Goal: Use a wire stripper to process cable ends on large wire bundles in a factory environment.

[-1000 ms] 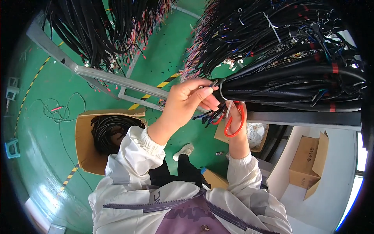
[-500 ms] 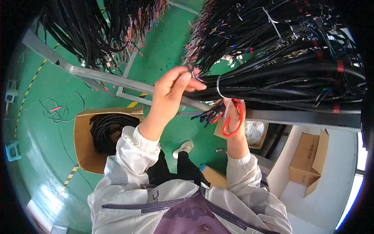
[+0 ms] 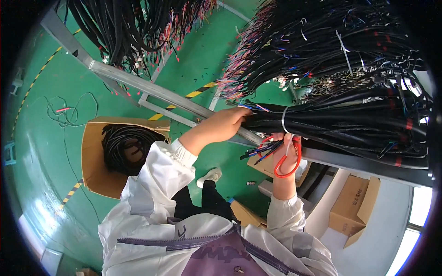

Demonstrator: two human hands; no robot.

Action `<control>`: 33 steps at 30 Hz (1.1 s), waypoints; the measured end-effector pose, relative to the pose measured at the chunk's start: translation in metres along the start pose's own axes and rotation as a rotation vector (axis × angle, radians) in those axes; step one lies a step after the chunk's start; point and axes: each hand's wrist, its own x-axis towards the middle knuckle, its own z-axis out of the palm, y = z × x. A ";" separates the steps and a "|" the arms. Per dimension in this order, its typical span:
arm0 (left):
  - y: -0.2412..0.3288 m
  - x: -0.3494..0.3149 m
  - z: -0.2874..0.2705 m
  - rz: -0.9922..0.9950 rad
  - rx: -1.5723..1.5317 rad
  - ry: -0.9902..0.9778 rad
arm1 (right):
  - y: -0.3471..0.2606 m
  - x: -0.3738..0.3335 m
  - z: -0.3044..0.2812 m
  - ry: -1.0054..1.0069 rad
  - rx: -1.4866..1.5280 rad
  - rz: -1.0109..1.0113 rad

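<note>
A thick bundle of black cables [image 3: 336,123] lies across the right side, bound near its left end by a white cable tie [image 3: 284,120]. My left hand [image 3: 218,127] is closed around the left end of this bundle, its fingertips partly hidden among the wires. Just below the tie, my right hand [image 3: 286,156] holds red-handled scissors [image 3: 295,170]; their blades are out of sight. The tie's loose white tail runs down by the right fingers. Thin coloured wire ends [image 3: 262,152] stick out under the bundle, left of the right hand.
A metal rail [image 3: 138,86] crosses beneath the bundle. More cables [image 3: 115,34] hang at the upper left, with a large heap [image 3: 317,50] at the upper right. A cardboard box [image 3: 94,156] of coiled black cable stands at lower left; another open box [image 3: 350,204] sits at right.
My left hand has turned over and come down onto the bundle's left end. My right hand stays by the tie with the scissors. The whole view has shifted somewhat.
</note>
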 end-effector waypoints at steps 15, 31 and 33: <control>-0.045 0.049 -0.004 0.378 0.509 0.214 | 0.024 0.022 -0.004 0.160 0.004 -0.049; 0.075 -0.043 -0.063 -0.522 -1.036 -0.318 | 0.022 0.026 0.033 0.104 0.024 -0.006; 0.079 -0.050 -0.051 -0.522 -1.075 -0.269 | 0.022 0.026 0.029 0.032 0.039 0.007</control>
